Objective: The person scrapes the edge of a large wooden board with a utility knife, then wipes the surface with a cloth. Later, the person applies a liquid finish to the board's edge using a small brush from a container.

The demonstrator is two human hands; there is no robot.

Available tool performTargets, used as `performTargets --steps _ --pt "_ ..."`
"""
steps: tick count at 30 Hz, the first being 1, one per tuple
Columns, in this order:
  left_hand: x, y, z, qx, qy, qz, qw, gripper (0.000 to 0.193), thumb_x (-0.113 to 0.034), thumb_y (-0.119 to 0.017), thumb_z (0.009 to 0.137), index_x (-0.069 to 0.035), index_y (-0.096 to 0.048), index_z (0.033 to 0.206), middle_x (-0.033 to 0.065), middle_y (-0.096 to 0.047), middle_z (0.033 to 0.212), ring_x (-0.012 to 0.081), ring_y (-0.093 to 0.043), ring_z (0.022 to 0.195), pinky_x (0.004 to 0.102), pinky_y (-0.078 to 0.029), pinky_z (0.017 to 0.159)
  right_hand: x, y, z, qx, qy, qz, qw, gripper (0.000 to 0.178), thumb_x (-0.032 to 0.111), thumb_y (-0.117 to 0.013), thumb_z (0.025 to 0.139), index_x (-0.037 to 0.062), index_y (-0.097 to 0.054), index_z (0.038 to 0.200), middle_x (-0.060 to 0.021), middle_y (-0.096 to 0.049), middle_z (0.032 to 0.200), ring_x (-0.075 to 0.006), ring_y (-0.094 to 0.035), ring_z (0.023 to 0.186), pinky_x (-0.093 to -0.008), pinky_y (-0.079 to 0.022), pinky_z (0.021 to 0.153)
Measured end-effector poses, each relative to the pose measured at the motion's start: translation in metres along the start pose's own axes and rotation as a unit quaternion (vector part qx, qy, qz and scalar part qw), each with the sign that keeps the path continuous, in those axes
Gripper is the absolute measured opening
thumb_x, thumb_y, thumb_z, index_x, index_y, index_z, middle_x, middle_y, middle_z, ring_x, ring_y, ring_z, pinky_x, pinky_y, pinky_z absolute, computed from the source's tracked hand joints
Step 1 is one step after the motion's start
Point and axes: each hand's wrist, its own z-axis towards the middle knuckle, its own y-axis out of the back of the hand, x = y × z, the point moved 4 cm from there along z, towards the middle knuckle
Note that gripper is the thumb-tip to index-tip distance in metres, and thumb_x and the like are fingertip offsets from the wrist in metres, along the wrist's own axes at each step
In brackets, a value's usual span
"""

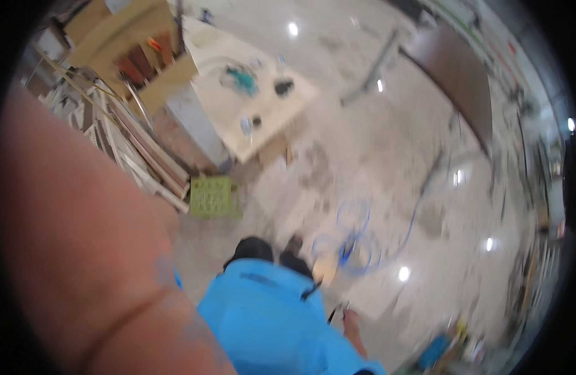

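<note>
R hand (350, 320) prob. clamped on slim dark-and-silver tool (332, 314), keep steady; blurred bare L arm (94, 231), grip: can't tell.

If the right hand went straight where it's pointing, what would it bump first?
Probably the tan piece beside the blue hose; the right hand points roughly there, but depth is unclear.

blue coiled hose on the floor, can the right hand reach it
Probably not without bending: the hose lies on the floor, below the right hand, which seemingly holds a slim dark object.
</note>
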Motion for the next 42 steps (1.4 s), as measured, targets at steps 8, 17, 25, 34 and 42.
performTargets --steps 8,17,25,34,42 --pt "0.104 0.041 0.034 0.021 -0.037 0.106 0.993 0.030 -0.021 -0.063 0.098 -0.003 -0.061 0.122 0.0107 -0.065 0.109 0.0204 -0.062 0.100 0.0361 -0.050 0.089 0.450 0.042 0.386 0.007 0.269 0.077 0.960 0.014 0.009 -0.072 0.085 -0.0038 -0.076 0.091 -0.0068 -0.072 0.080 -0.0135 -0.061 0.065 -0.0287 -0.050 0.060" --pt "0.208 0.158 -0.076 -0.213 0.127 0.311 0.917 0.017 -0.012 -0.066 0.095 -0.004 -0.066 0.111 0.0077 -0.067 0.097 0.0171 -0.063 0.090 0.0342 -0.052 0.083 0.656 -0.070 0.474 0.137 0.198 -0.019 0.971 0.031 0.011 -0.073 0.088 -0.0011 -0.072 0.117 -0.0050 -0.071 0.092 -0.0137 -0.065 0.077 -0.0304 -0.055 0.068" --pt "0.373 0.102 -0.316 -0.470 0.557 0.243 0.640 0.011 -0.013 -0.067 0.098 -0.004 -0.071 0.103 0.0022 -0.068 0.086 0.0113 -0.059 0.079 0.0306 -0.050 0.074 0.735 -0.172 0.561 0.333 0.061 -0.070 0.938 0.030 0.005 -0.067 0.094 0.0007 -0.064 0.123 -0.0060 -0.070 0.096 -0.0172 -0.069 0.084 -0.0334 -0.058 0.068" --pt "0.319 0.202 -0.146 -0.421 0.246 0.247 0.837 0.054 -0.045 -0.049 0.105 0.001 -0.075 0.113 0.0273 -0.064 0.121 0.0331 -0.065 0.103 0.0398 -0.050 0.084 0.742 -0.495 0.710 0.545 0.305 -0.234 0.745 0.018 0.007 -0.066 0.088 -0.0058 -0.070 0.100 -0.0139 -0.072 0.090 -0.0262 -0.070 0.082 -0.0412 -0.057 0.073" --pt "0.450 0.249 -0.218 -0.603 0.069 0.090 0.790 0.071 -0.054 -0.040 0.104 0.008 -0.071 0.120 0.0287 -0.062 0.118 0.0318 -0.063 0.098 0.0385 -0.051 0.081 0.841 -0.624 0.620 0.495 0.488 -0.301 0.653 0.020 0.008 -0.069 0.083 -0.0001 -0.076 0.100 -0.0160 -0.076 0.090 -0.0234 -0.073 0.086 -0.0380 -0.056 0.079"
